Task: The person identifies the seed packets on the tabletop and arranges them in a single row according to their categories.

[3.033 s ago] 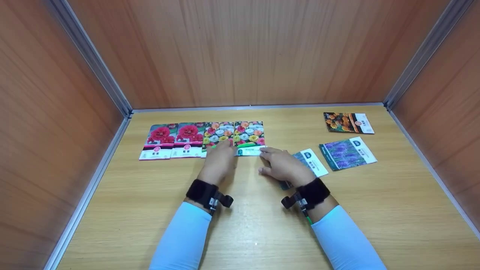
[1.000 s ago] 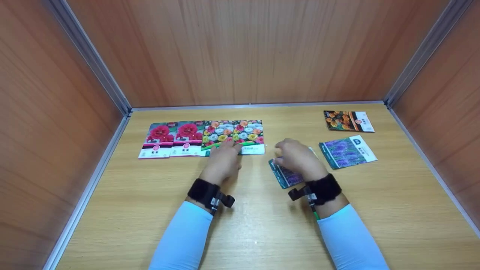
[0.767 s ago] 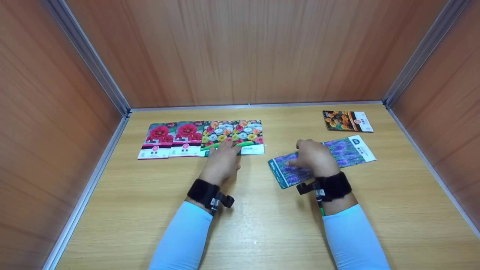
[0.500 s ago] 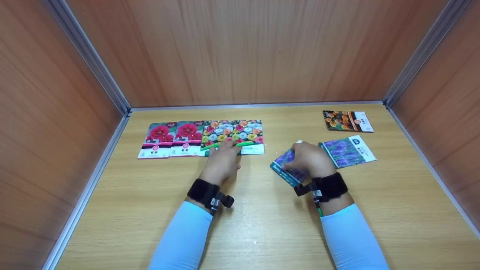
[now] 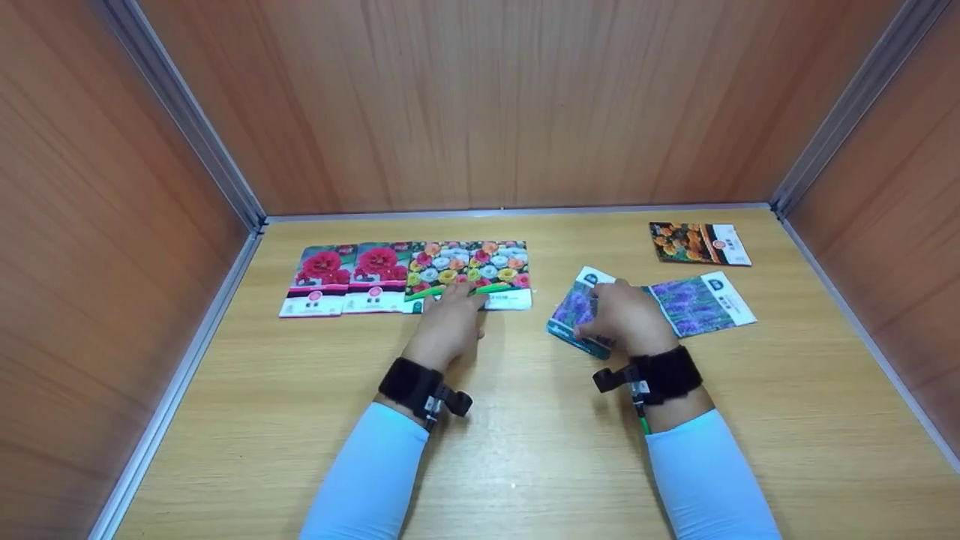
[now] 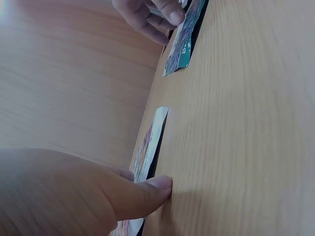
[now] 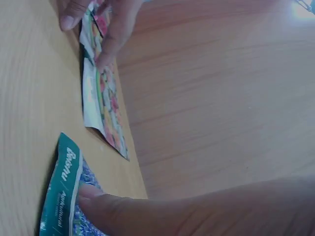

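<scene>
My left hand (image 5: 450,321) rests with extended fingers on two mixed-flower seed packets, the left one (image 5: 437,264) and the right one (image 5: 501,264). In the left wrist view its thumb (image 6: 156,189) touches the table beside them. With thumb and fingers my right hand (image 5: 634,319) holds a purple lavender seed packet (image 5: 576,306), slanted on the table with its white end pointing away. The right thumb (image 7: 93,196) lies on that packet's printed face in the right wrist view. The palm hides part of the packet.
Two pink-flower packets (image 5: 321,274) continue the row at the left. Another lavender packet (image 5: 694,304) lies right of my right hand, and an orange-flower packet (image 5: 701,244) behind it. Wooden panels (image 5: 495,105) wall the table (image 5: 487,450) at the back and sides.
My right hand moved right from beside the flower packets onto the near lavender packet, then turned it clockwise so its white end faces away. My left hand stayed on the mixed-flower packets.
</scene>
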Demonstrator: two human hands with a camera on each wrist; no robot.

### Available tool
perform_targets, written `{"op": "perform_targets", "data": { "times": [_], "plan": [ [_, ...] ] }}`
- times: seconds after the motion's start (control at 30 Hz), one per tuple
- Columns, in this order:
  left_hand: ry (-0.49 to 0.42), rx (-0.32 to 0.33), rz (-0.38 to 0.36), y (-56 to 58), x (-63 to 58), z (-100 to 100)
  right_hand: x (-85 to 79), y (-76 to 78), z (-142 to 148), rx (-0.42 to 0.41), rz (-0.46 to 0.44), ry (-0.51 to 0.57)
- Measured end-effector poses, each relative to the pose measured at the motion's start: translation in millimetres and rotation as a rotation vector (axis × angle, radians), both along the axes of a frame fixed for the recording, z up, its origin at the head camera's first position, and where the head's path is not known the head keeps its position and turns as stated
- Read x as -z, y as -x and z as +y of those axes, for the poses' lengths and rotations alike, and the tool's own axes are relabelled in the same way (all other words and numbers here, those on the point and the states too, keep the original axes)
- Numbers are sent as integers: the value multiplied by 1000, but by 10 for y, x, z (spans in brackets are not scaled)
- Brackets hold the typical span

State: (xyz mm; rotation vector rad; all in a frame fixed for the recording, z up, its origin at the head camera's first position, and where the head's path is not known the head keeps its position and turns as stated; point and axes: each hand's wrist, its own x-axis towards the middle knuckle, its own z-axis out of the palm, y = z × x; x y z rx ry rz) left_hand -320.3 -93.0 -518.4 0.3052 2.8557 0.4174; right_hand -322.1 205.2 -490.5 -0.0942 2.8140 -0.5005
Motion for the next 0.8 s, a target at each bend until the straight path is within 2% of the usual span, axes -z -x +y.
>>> {"op": "perform_targets", "data": {
  "times": [0.1, 0.33, 0.43, 0.67, 0.8],
  "plan": [
    [-3, -7, -4, 4, -8, -1, 12, 14, 21, -22, -3, 1],
    [-10, -8, -11, -7, -9, 6, 123, 80, -24, -93, 51, 0],
    [-20, -5, -1, -17, -4, 17, 141, 99, -63, -79, 75, -18],
    [-23, 10, 12, -24, 5, 36, 163, 95, -194, -35, -35, 31],
    [-9, 34, 33, -41, 10, 31, 231, 125, -235, -31, -42, 25]
  ]
}}
